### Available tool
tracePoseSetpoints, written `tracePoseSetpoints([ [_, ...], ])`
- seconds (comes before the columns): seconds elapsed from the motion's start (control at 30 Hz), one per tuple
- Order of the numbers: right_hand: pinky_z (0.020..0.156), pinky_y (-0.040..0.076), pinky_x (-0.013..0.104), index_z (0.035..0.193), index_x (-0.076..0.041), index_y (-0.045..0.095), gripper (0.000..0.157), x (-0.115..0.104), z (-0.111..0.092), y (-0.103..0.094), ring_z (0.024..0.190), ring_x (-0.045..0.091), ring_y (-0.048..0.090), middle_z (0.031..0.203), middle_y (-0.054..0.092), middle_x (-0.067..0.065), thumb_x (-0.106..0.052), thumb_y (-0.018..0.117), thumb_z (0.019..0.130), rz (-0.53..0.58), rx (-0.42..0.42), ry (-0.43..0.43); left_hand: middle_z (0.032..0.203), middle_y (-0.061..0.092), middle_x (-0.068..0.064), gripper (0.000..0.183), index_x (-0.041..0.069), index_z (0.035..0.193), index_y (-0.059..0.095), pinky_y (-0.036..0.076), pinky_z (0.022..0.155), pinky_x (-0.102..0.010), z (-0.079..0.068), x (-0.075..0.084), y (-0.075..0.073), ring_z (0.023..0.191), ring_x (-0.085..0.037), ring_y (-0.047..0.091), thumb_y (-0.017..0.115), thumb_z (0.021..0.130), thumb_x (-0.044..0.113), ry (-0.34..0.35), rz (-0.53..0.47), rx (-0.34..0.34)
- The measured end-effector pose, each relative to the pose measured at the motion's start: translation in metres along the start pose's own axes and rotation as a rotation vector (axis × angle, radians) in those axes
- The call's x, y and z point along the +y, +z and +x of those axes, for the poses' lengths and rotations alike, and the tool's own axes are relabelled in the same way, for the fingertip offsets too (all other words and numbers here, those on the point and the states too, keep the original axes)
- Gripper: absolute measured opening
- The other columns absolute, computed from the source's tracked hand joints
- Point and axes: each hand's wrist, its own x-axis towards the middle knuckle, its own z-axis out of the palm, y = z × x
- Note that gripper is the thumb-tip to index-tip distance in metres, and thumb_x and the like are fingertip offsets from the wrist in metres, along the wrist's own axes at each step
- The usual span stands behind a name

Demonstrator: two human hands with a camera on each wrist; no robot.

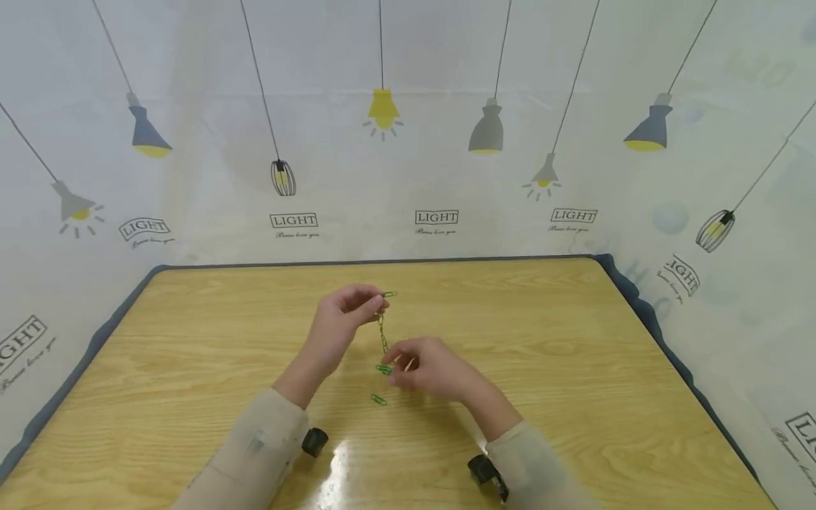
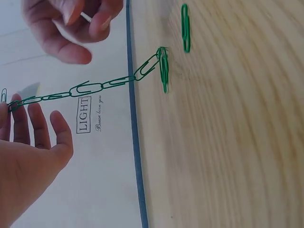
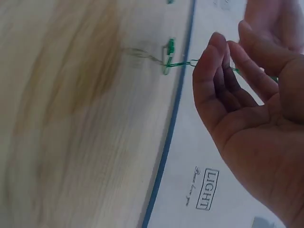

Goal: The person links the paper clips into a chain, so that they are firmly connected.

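My left hand (image 1: pixel 338 319) pinches the top end of a chain of linked green paper clips (image 2: pixel 88 89); one clip sticks out past the thumb and fingertips. From there the chain hangs down to the tabletop, where its lower end meets a small bunch of green paper clips (image 1: pixel 384 369). Close beside that lower part is my right hand (image 1: pixel 433 365), its fingers loosely bent with no clip seen between them in the right wrist view. A separate green paper clip (image 1: pixel 379 399) lies nearer to me on the wood.
The wood-grain table (image 1: pixel 542 319) is bordered by a dark blue edge (image 1: pixel 382 263). Behind and at both sides stand pale wall sheets (image 1: pixel 357 177) printed with hanging lamps and the word LIGHT. A black wrist camera (image 1: pixel 315 442) sits by the left sleeve.
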Motion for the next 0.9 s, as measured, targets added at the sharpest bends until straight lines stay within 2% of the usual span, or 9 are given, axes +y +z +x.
tracePoseSetpoints([
  [0.13,0.063,0.055,0.025,0.128,-0.005,0.073,0.03,0.005,0.003,0.005,0.077,0.011,0.066,0.097,0.076,0.006,-0.011,0.076,0.099,-0.011,-0.085,-0.008,0.109,0.076,0.0,0.032,-0.009,0.129,0.063,0.062,0.099,-0.032,0.005,-0.004,-0.005,0.102,-0.01,0.073,0.064,0.108,0.015,-0.032,-0.034,0.004],
  [0.27,0.062,0.054,0.024,0.13,-0.007,0.072,0.035,0.01,0.006,0.015,0.075,0.011,0.065,0.092,0.074,0.002,-0.01,0.08,0.096,0.003,-0.139,0.025,0.106,0.076,0.004,0.03,-0.007,0.128,0.064,0.062,0.098,-0.031,0.009,-0.007,-0.01,0.101,-0.01,0.073,0.064,0.108,0.014,-0.057,-0.049,0.014],
  [0.4,0.065,0.05,0.021,0.128,-0.009,0.073,0.035,0.016,0.009,0.021,0.075,0.009,0.06,0.088,0.07,-0.002,-0.013,0.082,0.094,-0.009,-0.148,0.028,0.106,0.075,0.005,0.027,-0.005,0.127,0.065,0.062,0.1,-0.033,0.01,-0.009,-0.012,0.102,-0.01,0.072,0.064,0.108,0.014,-0.069,-0.053,0.024],
  [0.7,0.065,0.045,0.018,0.116,-0.013,0.078,0.023,0.024,0.009,0.024,0.071,0.006,0.055,0.083,0.066,-0.004,-0.016,0.083,0.093,-0.016,-0.156,-0.008,0.106,0.074,0.006,0.024,-0.002,0.128,0.065,0.061,0.101,-0.036,0.015,-0.018,-0.015,0.103,-0.011,0.071,0.063,0.108,0.011,-0.11,-0.074,0.031],
  [0.9,0.068,0.044,0.019,0.103,-0.018,0.078,0.011,0.024,0.01,0.026,0.074,0.004,0.052,0.083,0.063,-0.008,-0.019,0.084,0.094,-0.099,-0.154,-0.03,0.106,0.074,0.006,0.025,-0.002,0.129,0.065,0.06,0.104,-0.04,0.016,-0.018,-0.014,0.104,-0.011,0.071,0.063,0.108,0.012,-0.118,-0.073,0.028],
])
